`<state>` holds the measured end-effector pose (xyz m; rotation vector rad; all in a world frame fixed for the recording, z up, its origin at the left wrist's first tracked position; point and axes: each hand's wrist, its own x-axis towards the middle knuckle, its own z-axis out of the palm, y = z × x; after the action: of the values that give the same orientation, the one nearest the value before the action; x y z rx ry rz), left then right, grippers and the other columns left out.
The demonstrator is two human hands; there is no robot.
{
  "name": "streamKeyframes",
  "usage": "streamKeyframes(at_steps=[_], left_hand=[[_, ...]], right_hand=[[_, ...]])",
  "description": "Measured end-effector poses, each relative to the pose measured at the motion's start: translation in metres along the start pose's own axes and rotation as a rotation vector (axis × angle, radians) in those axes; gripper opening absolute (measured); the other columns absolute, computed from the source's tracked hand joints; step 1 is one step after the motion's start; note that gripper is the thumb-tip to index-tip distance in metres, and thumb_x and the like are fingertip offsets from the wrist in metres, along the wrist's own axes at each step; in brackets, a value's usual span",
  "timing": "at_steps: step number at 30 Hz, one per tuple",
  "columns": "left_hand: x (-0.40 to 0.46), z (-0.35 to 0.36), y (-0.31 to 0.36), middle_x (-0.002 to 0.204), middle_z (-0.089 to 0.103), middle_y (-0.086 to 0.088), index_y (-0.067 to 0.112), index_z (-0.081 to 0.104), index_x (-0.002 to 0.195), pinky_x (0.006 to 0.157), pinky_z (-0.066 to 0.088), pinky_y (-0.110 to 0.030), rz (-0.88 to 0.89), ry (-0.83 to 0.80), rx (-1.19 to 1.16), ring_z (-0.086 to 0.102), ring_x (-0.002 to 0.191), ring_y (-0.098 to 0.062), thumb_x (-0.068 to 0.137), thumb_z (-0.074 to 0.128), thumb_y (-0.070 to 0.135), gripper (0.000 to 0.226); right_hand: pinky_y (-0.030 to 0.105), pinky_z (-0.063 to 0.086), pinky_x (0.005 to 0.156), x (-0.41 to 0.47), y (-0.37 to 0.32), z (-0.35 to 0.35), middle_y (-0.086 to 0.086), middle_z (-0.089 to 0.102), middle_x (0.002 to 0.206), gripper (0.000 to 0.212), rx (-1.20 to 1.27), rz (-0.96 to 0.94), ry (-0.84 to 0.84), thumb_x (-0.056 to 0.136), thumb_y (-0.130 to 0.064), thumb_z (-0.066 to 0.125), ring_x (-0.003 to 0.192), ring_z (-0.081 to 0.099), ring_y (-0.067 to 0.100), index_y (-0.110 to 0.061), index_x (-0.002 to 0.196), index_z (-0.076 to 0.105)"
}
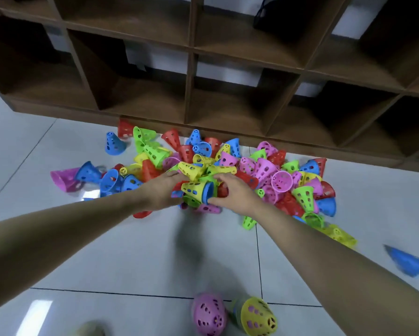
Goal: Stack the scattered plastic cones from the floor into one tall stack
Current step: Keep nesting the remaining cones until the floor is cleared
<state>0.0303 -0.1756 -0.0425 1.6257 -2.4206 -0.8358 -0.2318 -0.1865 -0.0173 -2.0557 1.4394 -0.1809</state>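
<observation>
A big heap of perforated plastic cones (264, 170) in red, blue, green, yellow and pink lies on the floor against the shelf base. Both my hands reach into its near middle. Between them lies a yellow cone nested over a blue one (197, 191), on its side. My left hand (161, 192) holds its narrow end, fingers curled under it. My right hand (235, 192) grips the wide blue rim between thumb and fingers. Close to me stand a pink cone (209, 316) and a yellow cone stack (255, 316), tips toward me.
A dark wooden cubby shelf (189, 76) runs across the back, right behind the heap. Stray cones lie apart: blue (407, 260) at right, pink (64, 178) and blue (114, 143) at left. White tiled floor (131, 258) spreads between me and the heap.
</observation>
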Motion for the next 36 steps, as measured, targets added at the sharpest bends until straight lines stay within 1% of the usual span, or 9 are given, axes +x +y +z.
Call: streamKeyframes(at_steps=[3,7,14,17,20,24,27,31,36], left_hand=[[0.013,0.022,-0.010,0.143,0.047,-0.002,0.021,0.045,0.146,0.108,0.043,-0.037,0.017,-0.011,0.004,0.046,0.132,-0.024,0.079,0.078,0.047,0.079],[0.029,0.034,-0.012,0.139,0.054,-0.005,0.020,0.046,0.145,0.104,0.041,-0.037,0.044,0.056,0.101,0.051,0.125,-0.027,0.082,0.077,0.045,0.075],[0.023,0.037,-0.022,0.125,0.063,0.000,0.019,0.061,0.130,0.101,0.041,-0.036,0.183,0.149,0.051,0.056,0.116,-0.022,0.087,0.066,0.056,0.057],[-0.003,0.027,-0.010,0.117,0.063,0.005,0.017,0.063,0.124,0.093,0.043,-0.022,0.166,0.152,-0.174,0.056,0.106,-0.011,0.087,0.058,0.063,0.059],[-0.025,0.017,0.020,0.094,0.069,0.009,0.020,0.065,0.109,0.079,0.046,-0.018,0.087,0.102,-0.515,0.063,0.090,-0.009,0.094,0.064,0.048,0.032],[-0.037,0.008,0.056,0.092,0.071,0.001,0.022,0.066,0.105,0.080,0.054,-0.037,0.044,0.102,-0.772,0.066,0.084,-0.020,0.094,0.066,0.042,0.023],[-0.043,0.004,0.079,0.085,0.065,-0.004,0.014,0.064,0.101,0.075,0.051,-0.044,0.051,0.143,-0.871,0.058,0.075,-0.015,0.088,0.065,0.050,0.038],[-0.063,0.003,0.102,0.094,0.068,-0.016,0.014,0.051,0.091,0.077,0.049,-0.050,0.094,0.144,-0.919,0.063,0.086,-0.022,0.082,0.071,0.052,0.044],[-0.108,-0.004,0.128,0.121,0.071,0.007,0.007,0.046,0.090,0.092,0.045,-0.015,0.285,0.074,-0.775,0.059,0.123,-0.002,0.089,0.072,0.030,0.034]], right_hand=[[0.033,0.039,0.109,0.014,0.002,0.025,-0.002,0.043,0.149,0.087,0.001,0.054,0.010,0.076,-0.045,0.083,0.137,0.042,0.017,-0.022,0.149,0.041],[0.041,0.043,0.108,0.023,0.008,0.043,-0.002,0.042,0.150,0.092,-0.059,0.102,0.006,0.075,-0.049,0.081,0.137,0.043,0.018,-0.021,0.151,0.036],[0.032,0.049,0.100,0.002,0.013,0.041,-0.009,0.058,0.130,0.093,0.143,0.118,0.046,0.059,-0.068,0.074,0.112,0.057,0.007,-0.024,0.138,0.052],[0.037,0.054,0.092,-0.019,0.013,0.031,-0.014,0.063,0.108,0.070,0.247,0.128,0.025,0.062,-0.054,0.082,0.096,0.060,0.003,-0.029,0.123,0.058],[0.035,0.054,0.077,-0.041,0.008,0.016,-0.010,0.064,0.095,0.052,0.352,0.154,-0.015,0.063,-0.040,0.082,0.077,0.060,0.004,-0.028,0.105,0.055],[0.022,0.052,0.075,-0.069,-0.006,-0.006,-0.009,0.064,0.103,0.049,0.234,0.122,-0.115,0.073,-0.024,0.083,0.085,0.063,0.006,-0.021,0.114,0.056],[0.036,0.057,0.085,-0.087,-0.011,-0.020,-0.004,0.070,0.104,0.045,0.192,0.174,-0.110,0.073,-0.030,0.081,0.093,0.068,0.015,-0.022,0.112,0.062],[0.050,0.054,0.093,-0.119,-0.009,-0.041,-0.004,0.073,0.103,0.046,0.308,0.242,0.021,0.067,-0.049,0.081,0.097,0.069,0.017,-0.027,0.107,0.069],[0.046,0.051,0.100,-0.188,-0.015,-0.051,-0.011,0.073,0.109,0.040,0.509,0.260,0.123,0.078,-0.025,0.084,0.106,0.068,0.013,-0.030,0.114,0.066]])
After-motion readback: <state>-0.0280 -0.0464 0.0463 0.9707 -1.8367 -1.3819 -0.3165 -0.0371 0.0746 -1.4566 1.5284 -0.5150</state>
